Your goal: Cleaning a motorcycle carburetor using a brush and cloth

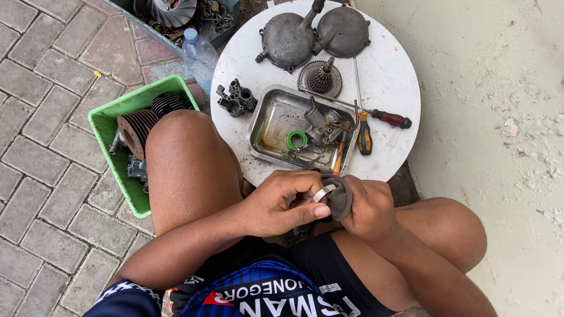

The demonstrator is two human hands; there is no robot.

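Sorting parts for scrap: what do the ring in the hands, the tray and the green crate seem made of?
Ring: probably bright metal, with a silvery shine. Tray: likely stainless steel, reflective, oil-stained. Green crate: apparently moulded plastic, matte, uniformly coloured.

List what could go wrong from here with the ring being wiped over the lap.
The small silver metal ring, pinched by the left hand against the dark cloth in the right hand, could slip and drop between the knees. The yellow-handled screwdriver sits near the round white table's edge and might roll off.
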